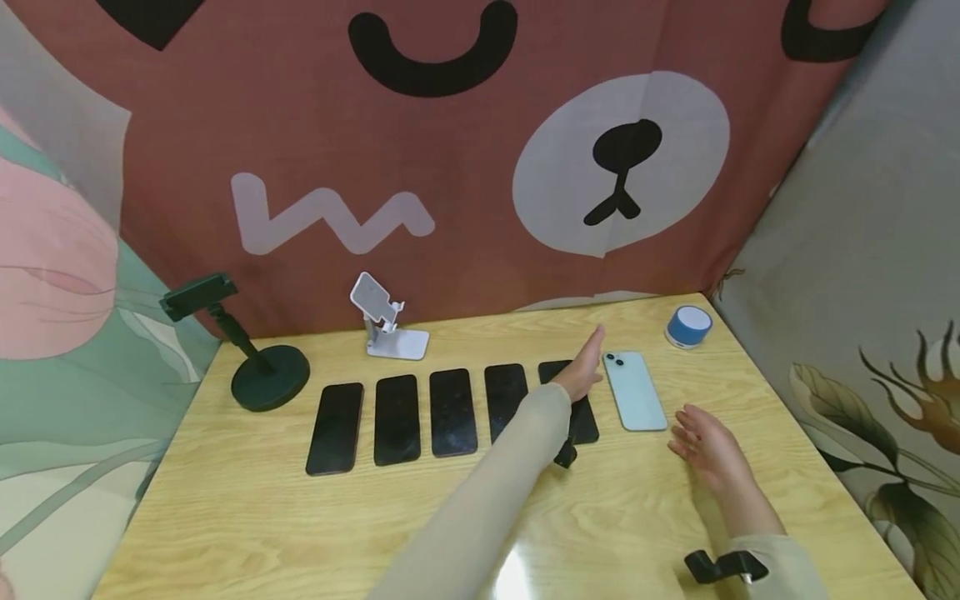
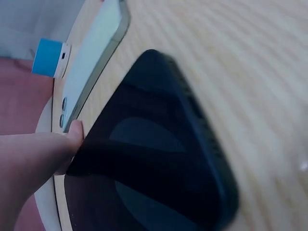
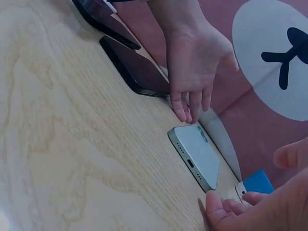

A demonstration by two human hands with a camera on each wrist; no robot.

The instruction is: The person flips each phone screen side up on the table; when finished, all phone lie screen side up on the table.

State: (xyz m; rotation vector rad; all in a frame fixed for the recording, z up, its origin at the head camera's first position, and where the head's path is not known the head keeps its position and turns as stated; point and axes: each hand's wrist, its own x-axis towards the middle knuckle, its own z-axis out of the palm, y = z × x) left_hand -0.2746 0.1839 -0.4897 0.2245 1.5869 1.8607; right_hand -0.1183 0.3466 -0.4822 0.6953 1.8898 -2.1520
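Note:
A pale blue phone (image 1: 636, 392) lies face down, its cameras at the far end. My left hand (image 1: 583, 373) reaches over the dark phone (image 1: 583, 421) beside it, fingers extended toward the pale phone's upper left edge. In the left wrist view, the thumb or a finger overlaps the dark phone's corner. On the other side, my right hand (image 1: 708, 446) is held near the pale phone's lower right corner, fingers loosely spread. The right wrist view shows the pale phone (image 3: 196, 156) between both hands, with neither gripping it.
Several more dark phones (image 1: 453, 412) form a row to the left. Behind them stand a white phone stand (image 1: 397, 343) and a dark green stand (image 1: 270, 377). A blue and white cylinder (image 1: 688, 326) sits at the back right of the wooden table (image 1: 262, 533).

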